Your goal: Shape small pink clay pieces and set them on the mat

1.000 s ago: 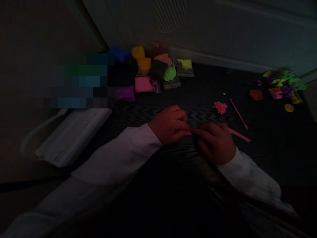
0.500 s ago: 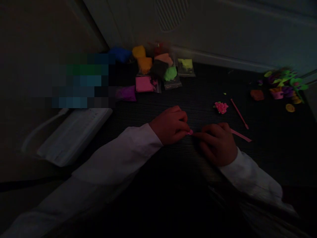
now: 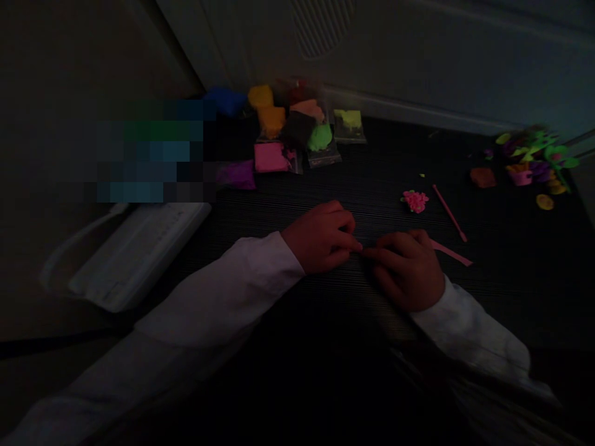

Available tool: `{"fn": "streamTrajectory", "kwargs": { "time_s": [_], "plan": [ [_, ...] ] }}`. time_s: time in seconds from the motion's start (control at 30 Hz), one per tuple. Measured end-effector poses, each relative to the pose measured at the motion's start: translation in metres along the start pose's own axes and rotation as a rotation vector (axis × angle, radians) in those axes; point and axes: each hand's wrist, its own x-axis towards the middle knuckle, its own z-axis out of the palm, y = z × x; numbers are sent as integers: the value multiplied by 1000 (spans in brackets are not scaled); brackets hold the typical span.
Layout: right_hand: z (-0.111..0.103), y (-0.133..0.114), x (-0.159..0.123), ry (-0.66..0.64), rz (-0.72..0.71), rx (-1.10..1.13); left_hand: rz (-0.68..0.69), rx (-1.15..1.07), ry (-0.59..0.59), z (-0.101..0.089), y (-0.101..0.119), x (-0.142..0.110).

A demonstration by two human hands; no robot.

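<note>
My left hand (image 3: 320, 238) is closed, thumb and fingers pinched together low over the dark table. The bit of pink clay seen there a moment ago is almost wholly covered by its fingertips. Close by, the curled fingers of my right hand (image 3: 409, 269) point at that pinch; whatever they hold is hidden. A flat pink modelling tool (image 3: 452, 253) sticks out behind the right knuckles, and I cannot tell whether it is gripped or lying there. Beyond that hand lie a pink clay flower cluster (image 3: 415, 201) with green edges and a thin pink stick tool (image 3: 449, 213).
Clay packs, among them pink (image 3: 271, 157), purple (image 3: 239, 176), orange (image 3: 271, 121) and green (image 3: 320, 137), lie toward the wall. A white power strip (image 3: 139, 257) sits at left. Finished clay plants (image 3: 539, 155) and a brown clay lump (image 3: 482, 178) are at far right.
My left fingertips have shifted slightly right and now cover the pink bit that showed between the hands. My right hand has barely moved.
</note>
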Motion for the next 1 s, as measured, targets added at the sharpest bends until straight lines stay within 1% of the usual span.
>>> {"fn": "streamTrajectory", "kwargs": {
  "time_s": [0.2, 0.37, 0.63, 1.0],
  "plan": [
    [0, 1, -1, 8, 7, 2, -21, -21, 45, 0, 0, 1],
    [0, 1, -1, -3, -19, 8, -47, -18, 80, 0, 0, 1],
    [0, 1, -1, 17, -17, 18, -21, -11, 48, -1, -1, 1],
    [2, 1, -1, -2, -6, 23, -16, -17, 21, 0, -2, 1]
  ]
}}
